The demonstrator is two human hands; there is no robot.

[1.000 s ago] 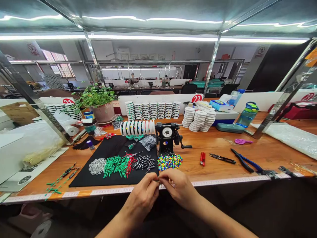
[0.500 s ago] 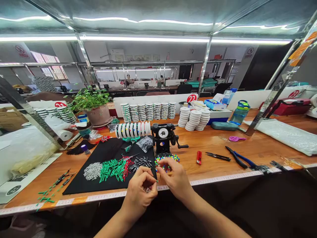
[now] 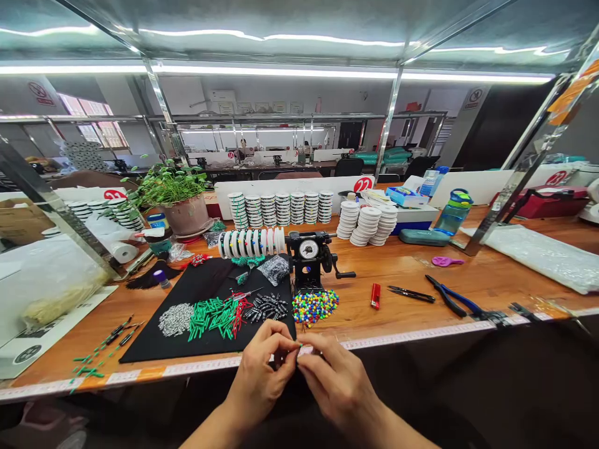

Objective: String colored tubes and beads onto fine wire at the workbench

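Observation:
My left hand and my right hand meet at the table's front edge, fingertips nearly touching. Both are closed in a pinch. A tiny green bit shows between the fingertips; what each pinches is too small to name. Just beyond them lies a heap of small multicoloured beads. On the black mat, left of the hands, are piles of green tubes, silver pieces, black pieces and red pieces.
Behind the beads stands a black hand-cranked winder carrying a row of white spools. To the right lie a red lighter, tweezers and blue-handled pliers. Spool stacks and a potted plant stand farther back.
My right hand has come down and toward me from over the beads to meet the left fingertips. The bead heap now shows fully. My left hand has barely moved.

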